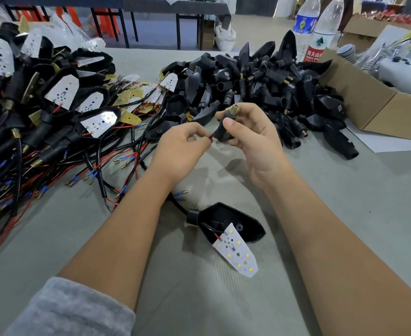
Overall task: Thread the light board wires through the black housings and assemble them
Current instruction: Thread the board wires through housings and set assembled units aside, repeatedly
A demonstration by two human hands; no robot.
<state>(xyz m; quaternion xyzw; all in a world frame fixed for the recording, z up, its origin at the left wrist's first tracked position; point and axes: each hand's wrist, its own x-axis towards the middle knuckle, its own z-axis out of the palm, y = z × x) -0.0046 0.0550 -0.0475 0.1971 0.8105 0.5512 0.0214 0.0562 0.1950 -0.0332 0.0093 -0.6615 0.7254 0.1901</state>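
My right hand (252, 139) grips a black stem piece (225, 126) with a brass threaded end pointing up. My left hand (182, 147) pinches thin red and black wires (210, 138) at the lower opening of that stem. Below the hands, on the grey table, lies a black housing (228, 220) with a white light board (237, 251) hanging out of it on its wires. Its cable runs under my left forearm to two blue-sleeved brass terminals (182, 195).
A heap of wired housings with light boards (61, 93) and tangled red and black leads fills the left. Loose black housings and stems (267, 78) pile up at the back right. A cardboard box (374, 103) and two water bottles (320, 32) stand far right.
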